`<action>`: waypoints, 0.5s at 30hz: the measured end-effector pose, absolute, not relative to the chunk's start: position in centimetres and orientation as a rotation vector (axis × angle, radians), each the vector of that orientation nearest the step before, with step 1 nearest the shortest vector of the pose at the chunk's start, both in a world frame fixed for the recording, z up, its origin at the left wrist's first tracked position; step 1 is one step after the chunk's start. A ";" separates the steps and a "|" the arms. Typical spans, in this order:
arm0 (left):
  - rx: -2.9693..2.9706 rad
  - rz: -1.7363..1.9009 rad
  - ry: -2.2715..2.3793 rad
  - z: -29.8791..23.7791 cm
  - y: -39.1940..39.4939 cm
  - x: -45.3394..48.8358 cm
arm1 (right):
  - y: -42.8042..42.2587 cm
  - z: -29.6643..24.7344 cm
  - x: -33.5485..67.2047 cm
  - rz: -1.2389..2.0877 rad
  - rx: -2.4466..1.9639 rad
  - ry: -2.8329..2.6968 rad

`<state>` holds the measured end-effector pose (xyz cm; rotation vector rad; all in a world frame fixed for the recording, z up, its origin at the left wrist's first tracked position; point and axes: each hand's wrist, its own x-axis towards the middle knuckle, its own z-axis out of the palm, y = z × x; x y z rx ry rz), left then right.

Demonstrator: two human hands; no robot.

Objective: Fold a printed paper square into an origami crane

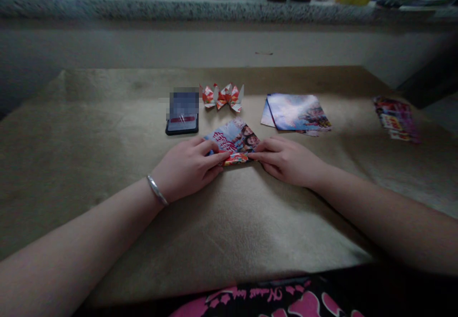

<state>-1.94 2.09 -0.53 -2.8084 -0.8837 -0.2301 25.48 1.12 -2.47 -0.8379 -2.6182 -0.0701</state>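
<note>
A printed sheet of paper (pixel 234 136) with pink lettering and pictured faces lies on the table in front of me. Along its near edge runs a narrow orange-and-red strip that looks folded over. My left hand (pixel 191 167), with a silver bracelet at the wrist, grips the left end of this strip, index finger on top. At the right end, my right hand (pixel 288 162) pinches the paper between fingertips and thumb. Just beyond the sheet stand folded paper pieces (pixel 223 97) with pointed tips, in red, orange and white.
A phone (pixel 182 121), its screen partly blurred out, lies left of the folded pieces. Several printed sheets (pixel 296 112) are stacked at the right, and a fanned pile of colourful papers (pixel 397 121) lies farther right. Behind the table, a stone ledge (pixel 214 9) holds assorted items.
</note>
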 end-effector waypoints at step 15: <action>-2.743 -0.216 -0.923 -0.5 1.4 -1.4 | 1.0 -2.2 25.0 -0.084 -0.875 -2.655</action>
